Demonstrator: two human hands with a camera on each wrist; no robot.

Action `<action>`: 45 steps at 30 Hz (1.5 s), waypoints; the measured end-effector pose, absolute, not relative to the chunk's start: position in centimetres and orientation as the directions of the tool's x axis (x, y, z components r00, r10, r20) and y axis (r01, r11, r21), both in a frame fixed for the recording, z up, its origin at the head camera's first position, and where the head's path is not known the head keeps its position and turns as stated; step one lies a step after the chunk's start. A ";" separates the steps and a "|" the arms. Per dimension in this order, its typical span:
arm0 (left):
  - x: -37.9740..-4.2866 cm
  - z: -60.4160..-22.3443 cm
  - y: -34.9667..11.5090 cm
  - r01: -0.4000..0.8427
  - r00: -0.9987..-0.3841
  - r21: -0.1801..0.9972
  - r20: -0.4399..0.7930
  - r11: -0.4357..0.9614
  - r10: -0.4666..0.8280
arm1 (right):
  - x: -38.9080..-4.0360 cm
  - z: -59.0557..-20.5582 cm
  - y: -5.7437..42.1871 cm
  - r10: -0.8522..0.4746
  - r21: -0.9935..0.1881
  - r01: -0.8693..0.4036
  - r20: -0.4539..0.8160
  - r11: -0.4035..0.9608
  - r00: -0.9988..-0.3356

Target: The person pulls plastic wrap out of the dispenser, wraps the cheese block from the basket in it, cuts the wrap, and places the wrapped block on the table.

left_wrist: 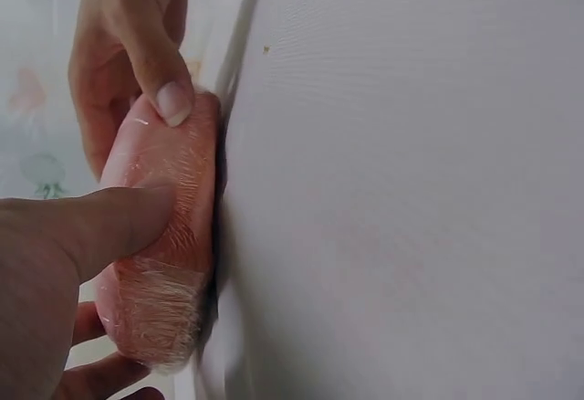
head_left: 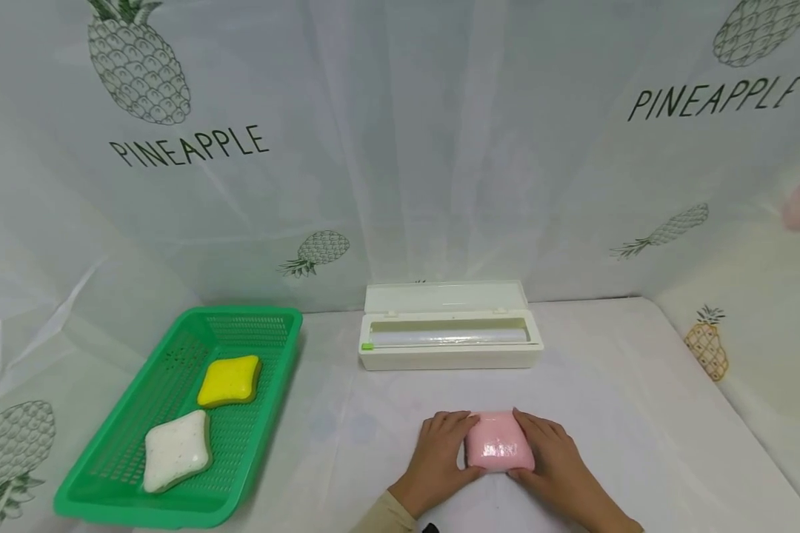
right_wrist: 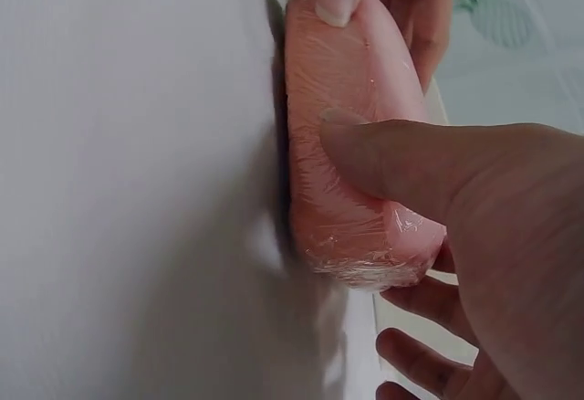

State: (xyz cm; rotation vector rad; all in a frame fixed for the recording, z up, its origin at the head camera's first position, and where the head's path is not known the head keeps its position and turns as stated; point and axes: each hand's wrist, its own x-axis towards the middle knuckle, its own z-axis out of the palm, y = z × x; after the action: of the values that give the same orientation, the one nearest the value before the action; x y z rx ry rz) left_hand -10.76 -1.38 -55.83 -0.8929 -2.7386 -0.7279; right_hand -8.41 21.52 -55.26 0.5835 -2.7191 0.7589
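A pink sponge (head_left: 497,438), wrapped in clear cling film, lies on the white cloth between both hands. My left hand (head_left: 440,457) grips its left side, with the thumb (left_wrist: 137,222) on the near edge and fingers at the far side. On the opposite end, my right hand (head_left: 557,463) holds it the same way, its thumb (right_wrist: 374,153) pressed to the near side. Film gathers in creases at the sponge's ends (left_wrist: 164,313). Its underside is hidden.
Behind the hands stands a white cling film dispenser (head_left: 450,358), lid raised, a film roll (head_left: 450,337) inside. To the left, a green basket (head_left: 267,444) holds a yellow sponge (head_left: 230,380) and a white speckled sponge (head_left: 175,451). Pineapple-printed curtain (head_left: 427,163) hangs behind.
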 end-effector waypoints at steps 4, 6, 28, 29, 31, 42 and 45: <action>-11.5 -56.0 0.8 0.618 -0.786 0.362 0.300 0.698 0.541 | -8.7 -55.0 23.5 -0.285 -0.439 -0.423 0.348 0.793 -0.893; -11.9 -55.9 1.9 0.628 -0.778 0.340 0.294 0.700 0.555 | -8.9 -55.0 24.4 -0.275 -0.442 -0.419 0.355 0.793 -0.894; -14.5 -54.6 11.5 0.637 -0.763 0.152 0.261 0.755 0.591 | -11.1 -54.9 32.4 -0.201 -0.462 -0.369 0.373 0.806 -0.906; -14.6 -54.6 11.8 0.641 -0.761 0.153 0.259 0.752 0.595 | -11.1 -54.9 32.6 -0.201 -0.464 -0.371 0.374 0.804 -0.905; -14.6 -54.5 12.1 0.648 -0.755 0.155 0.257 0.746 0.603 | -11.1 -54.9 33.1 -0.206 -0.462 -0.383 0.389 0.800 -0.898; -15.0 -53.7 13.0 0.676 -0.735 0.191 0.234 0.712 0.636 | -11.9 -55.0 34.8 -0.226 -0.454 -0.397 0.384 0.798 -0.895; -15.1 -53.6 13.1 0.673 -0.739 0.197 0.218 0.712 0.638 | -12.0 -54.9 35.0 -0.243 -0.456 -0.421 0.399 0.784 -0.884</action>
State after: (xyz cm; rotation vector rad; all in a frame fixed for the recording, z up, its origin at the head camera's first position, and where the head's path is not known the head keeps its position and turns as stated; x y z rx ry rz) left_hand -15.09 13.13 -53.60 -1.0709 -2.7820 -0.3999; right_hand -12.02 35.00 -54.91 0.5095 -2.6565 0.7878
